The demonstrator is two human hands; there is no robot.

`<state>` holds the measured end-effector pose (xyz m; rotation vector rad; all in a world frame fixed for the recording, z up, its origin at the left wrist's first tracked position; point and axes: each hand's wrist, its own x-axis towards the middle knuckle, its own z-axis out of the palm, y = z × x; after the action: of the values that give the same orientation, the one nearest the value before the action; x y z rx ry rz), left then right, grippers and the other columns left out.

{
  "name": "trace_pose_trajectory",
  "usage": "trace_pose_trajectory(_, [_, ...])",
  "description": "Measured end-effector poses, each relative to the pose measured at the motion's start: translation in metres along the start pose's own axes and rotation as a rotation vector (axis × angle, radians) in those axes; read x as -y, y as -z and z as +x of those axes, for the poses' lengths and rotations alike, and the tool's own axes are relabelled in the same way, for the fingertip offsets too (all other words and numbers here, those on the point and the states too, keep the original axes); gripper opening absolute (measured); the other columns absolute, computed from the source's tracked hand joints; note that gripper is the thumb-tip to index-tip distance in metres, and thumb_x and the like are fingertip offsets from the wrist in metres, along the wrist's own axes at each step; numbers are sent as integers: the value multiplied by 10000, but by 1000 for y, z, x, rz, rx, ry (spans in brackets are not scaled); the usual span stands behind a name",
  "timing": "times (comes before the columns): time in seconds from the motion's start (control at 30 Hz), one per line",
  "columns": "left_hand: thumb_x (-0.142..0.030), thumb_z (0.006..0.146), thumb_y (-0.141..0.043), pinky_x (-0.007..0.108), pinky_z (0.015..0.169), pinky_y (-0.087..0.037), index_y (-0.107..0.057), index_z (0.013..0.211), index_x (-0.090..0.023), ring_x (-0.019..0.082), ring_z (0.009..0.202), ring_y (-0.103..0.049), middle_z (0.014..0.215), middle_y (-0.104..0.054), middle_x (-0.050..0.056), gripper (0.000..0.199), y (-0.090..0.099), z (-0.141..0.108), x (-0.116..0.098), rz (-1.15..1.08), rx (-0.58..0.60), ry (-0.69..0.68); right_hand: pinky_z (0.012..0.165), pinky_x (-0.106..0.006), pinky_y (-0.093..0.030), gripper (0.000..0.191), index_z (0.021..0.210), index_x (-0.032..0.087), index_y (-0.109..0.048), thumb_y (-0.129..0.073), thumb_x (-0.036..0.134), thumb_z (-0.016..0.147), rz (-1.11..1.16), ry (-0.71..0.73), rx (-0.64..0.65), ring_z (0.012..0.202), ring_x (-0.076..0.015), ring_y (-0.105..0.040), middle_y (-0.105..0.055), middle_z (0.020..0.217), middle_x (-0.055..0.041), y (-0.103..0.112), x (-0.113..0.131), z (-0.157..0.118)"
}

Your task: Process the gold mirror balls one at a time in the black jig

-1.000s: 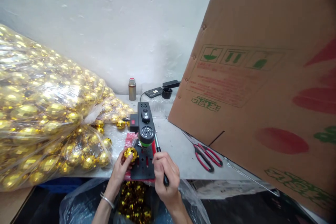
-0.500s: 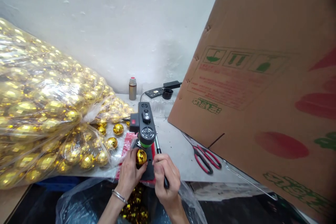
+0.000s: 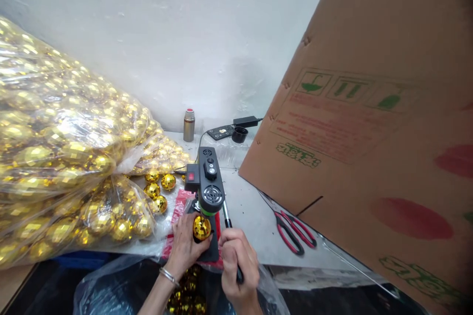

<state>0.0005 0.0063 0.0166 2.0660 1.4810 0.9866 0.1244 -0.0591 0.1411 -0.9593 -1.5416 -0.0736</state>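
Note:
Between the thumb and fingers of my left hand [image 3: 184, 243] is a shiny gold faceted ball [image 3: 201, 228]. The ball sits under the head of a small black bench drill press [image 3: 212, 177], over its dark base plate [image 3: 210, 255]. Where the ball meets the tool tip is too small to make out. My right hand [image 3: 240, 266] is wrapped round the black grip of the press's lever [image 3: 227, 214], to the right of the ball. Below both hands, more gold balls [image 3: 188, 295] lie in an open clear plastic bag [image 3: 273, 290].
A big clear bag of gold balls [image 3: 70, 142] fills the left side, with several loose balls [image 3: 168, 181] beside it. Red-handled scissors [image 3: 295, 234] lie right of the press, near a large cardboard box [image 3: 351, 123]. A metal bottle [image 3: 188, 125] and black cap [image 3: 239, 134] stand behind.
The view has shifted slightly, so most things appear a little further right and lower. Both hands keep their holds on the ball and lever.

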Motion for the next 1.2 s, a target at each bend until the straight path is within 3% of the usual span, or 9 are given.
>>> trace_pose_trajectory(0.2, [-371,750,-730,502,916,-462,-627,1153,-200,347,1036,-621,1050,-678,101,449,2,0,-4,1,26,32,625,-289,-460,277,777,223,-484,-352,126,1000,20,-1,-128,611,-131,-531,-545,690,4,-13,-13,-18])
trace_pose_trajectory(0.43, [-343,738,-727,494,904,-463,-629,1124,-200,344,1014,-629,1026,-684,102,422,1,-1,-5,10,17,27,745,-330,-499,271,785,233,-484,-353,151,1008,11,-58,-163,609,-136,-530,-544,686,14,-19,-15,-29])
trace_pose_trajectory(1.03, [-321,721,-727,505,905,-462,-642,1113,-189,347,1019,-648,1019,-705,100,422,-2,0,-5,-8,-13,33,678,-305,-456,300,757,214,-486,-356,176,1024,77,-78,-206,625,-126,-529,-529,692,20,-25,-22,-37])
trace_pose_trajectory(1.2, [-346,709,-730,523,908,-456,-632,1159,-192,368,1053,-646,1075,-711,119,486,-6,1,-2,-19,-20,24,631,-300,-444,323,733,221,-472,-346,196,1030,85,-68,-278,604,-134,-535,-505,680,21,-31,-26,-39])
